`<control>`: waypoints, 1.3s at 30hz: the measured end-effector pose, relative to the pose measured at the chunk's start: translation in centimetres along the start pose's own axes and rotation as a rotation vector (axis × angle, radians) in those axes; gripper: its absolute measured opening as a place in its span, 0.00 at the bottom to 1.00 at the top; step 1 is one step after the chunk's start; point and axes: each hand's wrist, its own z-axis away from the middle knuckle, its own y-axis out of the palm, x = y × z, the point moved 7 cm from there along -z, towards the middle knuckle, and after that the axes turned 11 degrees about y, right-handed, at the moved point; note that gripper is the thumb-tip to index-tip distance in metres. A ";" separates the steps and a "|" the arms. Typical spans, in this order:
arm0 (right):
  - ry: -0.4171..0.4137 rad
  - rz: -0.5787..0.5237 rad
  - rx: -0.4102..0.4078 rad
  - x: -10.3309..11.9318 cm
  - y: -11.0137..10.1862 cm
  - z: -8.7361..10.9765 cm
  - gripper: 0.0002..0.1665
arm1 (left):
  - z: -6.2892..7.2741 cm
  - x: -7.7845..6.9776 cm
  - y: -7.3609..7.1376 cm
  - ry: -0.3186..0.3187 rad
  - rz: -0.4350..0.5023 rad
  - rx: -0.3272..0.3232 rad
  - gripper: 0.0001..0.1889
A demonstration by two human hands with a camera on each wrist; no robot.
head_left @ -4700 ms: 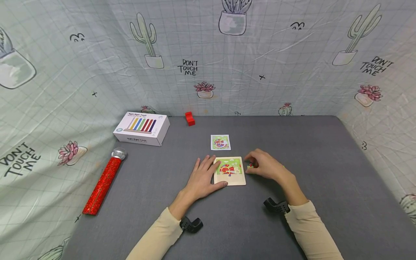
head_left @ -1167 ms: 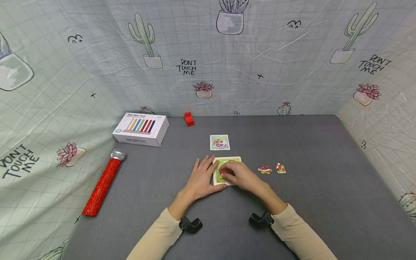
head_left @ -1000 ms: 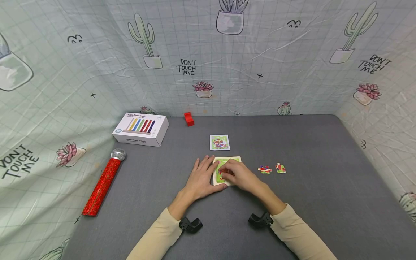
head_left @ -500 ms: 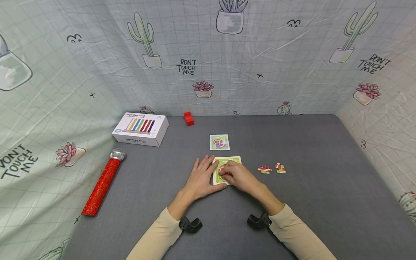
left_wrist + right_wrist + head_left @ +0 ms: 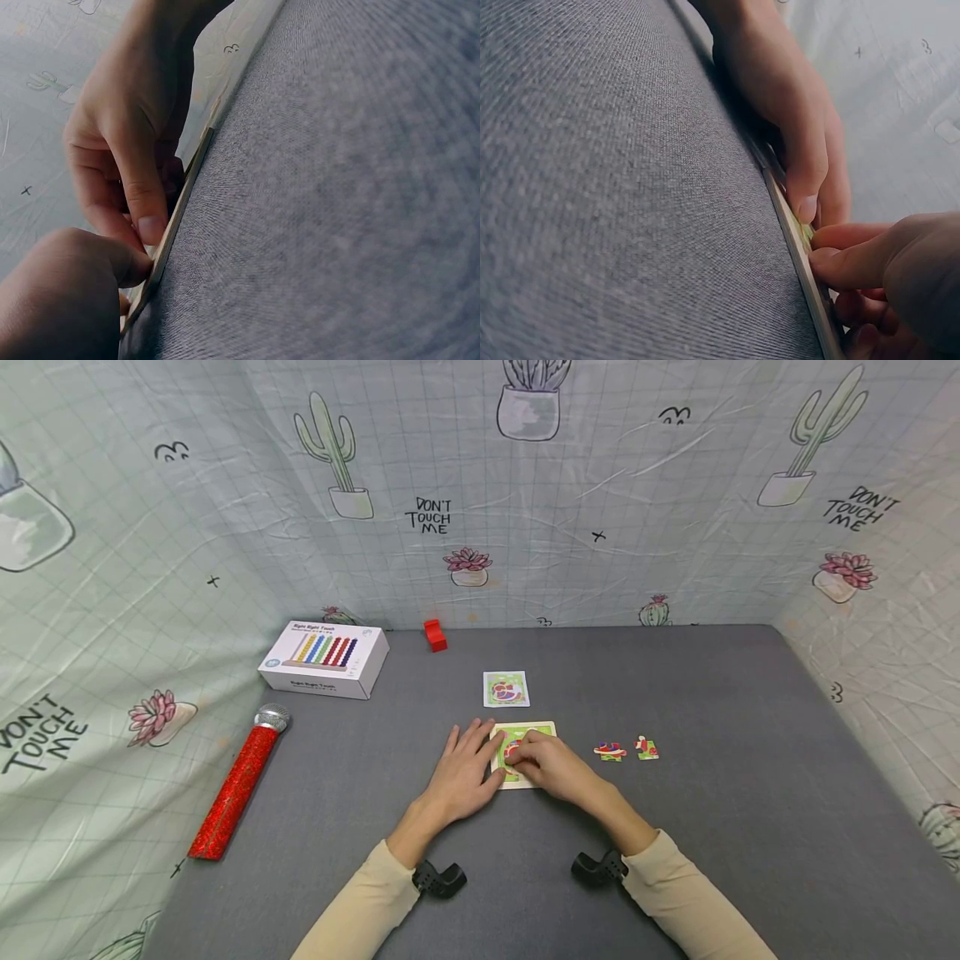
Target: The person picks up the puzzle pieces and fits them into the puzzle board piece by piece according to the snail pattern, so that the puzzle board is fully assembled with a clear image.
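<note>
A square wooden puzzle board (image 5: 544, 725) with a green and red picture lies in the middle of the table. My left hand (image 5: 461, 777) rests on its left side, fingers spread and straight, thumb near the lower edge. Over the board's right half, my right hand (image 5: 558, 768) pinches a puzzle piece down in the picture with thumb and curled fingers, which mostly hide it. In the right wrist view the thumb of that hand (image 5: 900, 262) touches a green printed surface (image 5: 806, 232). Two loose puzzle pieces, one red and blue (image 5: 610, 751), one red and green (image 5: 647, 748), lie to the right.
Behind the board lies a small picture card (image 5: 506, 689). A red block (image 5: 435, 635) stands at the table's back edge. At the left are a white box (image 5: 325, 658) and a red glittery microphone (image 5: 240, 785). A printed cloth (image 5: 600, 468) hangs behind.
My right hand has gone left from beside the board onto it, uncovering the loose pieces. Green picture now shows lower on the board. Just now my left thumb has drawn back slightly.
</note>
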 end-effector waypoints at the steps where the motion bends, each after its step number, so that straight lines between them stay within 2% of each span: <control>1: -0.002 0.001 -0.001 0.0 0.0 0.0 0.06 | 0.0 0.0 0.0 0.000 -0.002 -0.001 0.30; 12: 0.018 -0.020 0.002 -0.2 0.0 -0.1 0.05 | 0.0 0.0 0.0 -0.009 -0.009 -0.004 0.31; 24: -0.002 0.025 0.010 0.4 -0.5 0.0 0.05 | -0.1 0.3 0.0 -0.031 0.062 -0.012 0.33; 32: 0.068 0.082 -0.037 -0.1 -2.4 0.7 0.10 | -0.3 0.2 0.0 -0.022 0.053 -0.021 0.33; 39: 0.082 0.085 -0.053 -0.7 -3.8 1.6 0.17 | -0.1 0.2 -0.1 -0.023 0.041 -0.018 0.33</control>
